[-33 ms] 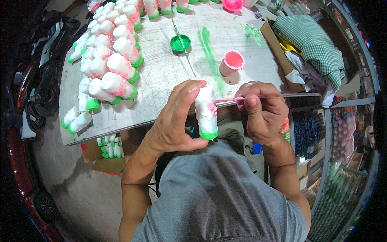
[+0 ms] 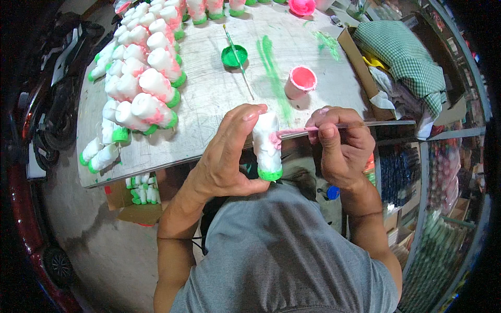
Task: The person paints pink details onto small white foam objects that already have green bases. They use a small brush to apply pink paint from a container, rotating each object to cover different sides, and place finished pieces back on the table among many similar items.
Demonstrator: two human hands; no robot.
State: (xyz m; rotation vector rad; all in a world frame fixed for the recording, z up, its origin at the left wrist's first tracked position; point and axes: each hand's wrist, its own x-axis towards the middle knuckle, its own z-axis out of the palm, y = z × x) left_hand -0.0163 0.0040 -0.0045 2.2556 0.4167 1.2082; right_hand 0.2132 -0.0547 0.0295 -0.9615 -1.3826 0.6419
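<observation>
My left hand [image 2: 228, 151] grips a white candle [image 2: 265, 151] between thumb and fingers, one at each end. The candle has a green band at its near end and raised pink flowers on its right side. In my right hand [image 2: 342, 143] a thin pink-coated paintbrush [image 2: 297, 130] is pinched, its tip touching the pink relief. Beyond the hands stands a cup of pink paint [image 2: 301, 82]. Farther left, a second brush [image 2: 242, 68] lies across a small dish of green paint [image 2: 227, 58].
Many white candles [image 2: 153, 83] with pink and green parts crowd the table's left side. At the right edge sits a cardboard box [image 2: 360, 70] with checked cloth [image 2: 402, 49]. Below the table's left edge is an open box [image 2: 138, 213] of similar candles. Shelves [image 2: 424, 177] stand at right.
My right hand has shifted very slightly to the right with the brush. The left hand and the candle look unmoved.
</observation>
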